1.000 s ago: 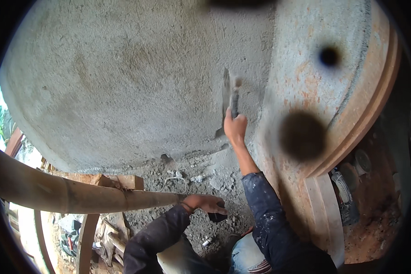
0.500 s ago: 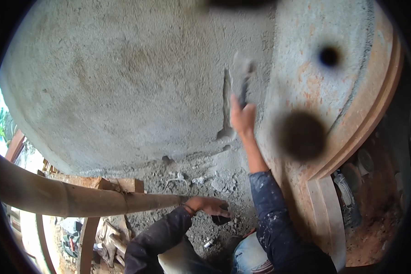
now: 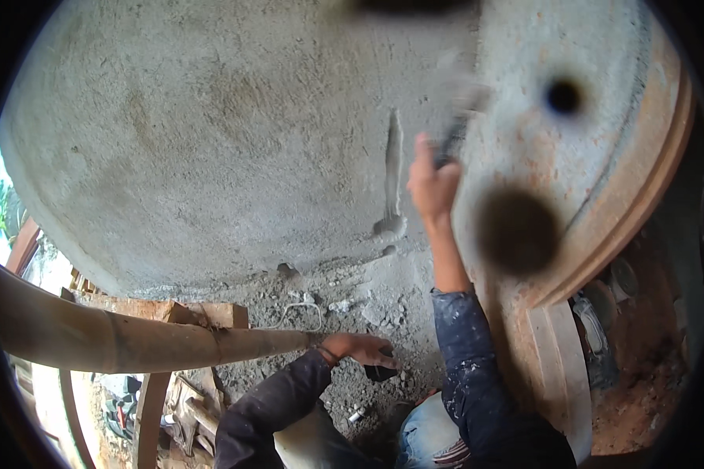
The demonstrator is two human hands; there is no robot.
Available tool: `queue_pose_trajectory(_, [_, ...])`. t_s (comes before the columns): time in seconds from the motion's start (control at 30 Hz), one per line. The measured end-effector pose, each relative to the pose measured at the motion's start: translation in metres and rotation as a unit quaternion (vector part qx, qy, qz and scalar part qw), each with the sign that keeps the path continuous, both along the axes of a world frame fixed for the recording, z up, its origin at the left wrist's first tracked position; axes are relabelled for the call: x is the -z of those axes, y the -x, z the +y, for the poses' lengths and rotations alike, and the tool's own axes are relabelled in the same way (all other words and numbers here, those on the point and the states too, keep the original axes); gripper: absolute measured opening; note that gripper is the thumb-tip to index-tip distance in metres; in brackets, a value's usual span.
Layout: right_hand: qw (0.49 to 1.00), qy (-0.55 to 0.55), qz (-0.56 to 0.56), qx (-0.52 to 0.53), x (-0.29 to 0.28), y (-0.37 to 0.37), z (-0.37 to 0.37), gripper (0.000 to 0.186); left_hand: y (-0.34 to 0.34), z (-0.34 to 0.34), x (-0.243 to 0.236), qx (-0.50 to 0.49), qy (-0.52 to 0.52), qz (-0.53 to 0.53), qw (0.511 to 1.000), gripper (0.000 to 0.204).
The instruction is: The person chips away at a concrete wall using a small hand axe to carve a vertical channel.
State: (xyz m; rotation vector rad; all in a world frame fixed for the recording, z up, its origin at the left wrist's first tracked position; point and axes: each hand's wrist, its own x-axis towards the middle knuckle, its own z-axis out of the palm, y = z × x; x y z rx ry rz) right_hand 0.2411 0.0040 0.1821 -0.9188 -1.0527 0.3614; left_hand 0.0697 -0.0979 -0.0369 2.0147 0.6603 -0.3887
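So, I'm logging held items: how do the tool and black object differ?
The tool is blurred, up by the wall; the black object is sharper, low over rubble. The tool extends beyond the right hand; the left hand partly covers the black object. Both are hand-held.

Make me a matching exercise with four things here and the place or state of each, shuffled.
1. Bamboo pole
2. Groove
3. Left hand
4. Right hand

A. Holding a blurred tool
B. Entering from the picture's left
C. Holding a dark object
D. Cut into the grey wall

Pairs: 1-B, 2-D, 3-C, 4-A
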Motion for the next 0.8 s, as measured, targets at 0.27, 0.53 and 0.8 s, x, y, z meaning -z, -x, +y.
queue_pose_trajectory(0.27, [0.975,0.184,-0.1,0.076,0.067,0.003,0.043,0.051,-0.002,0.007,-0.008,0.011,0.016,0.065,0.998,0.064])
queue_pose_trajectory(0.53, [0.946,-0.324,0.0,-0.01,-0.047,0.009,-0.03,0.052,0.002,0.01,-0.008,0.028,0.046,0.064,0.996,0.076])
queue_pose_trajectory(0.8, [0.961,0.269,0.026,-0.049,0.067,0.007,0.032,0.037,-0.003,0.004,-0.028,0.024,0.026,0.085,0.996,0.078])
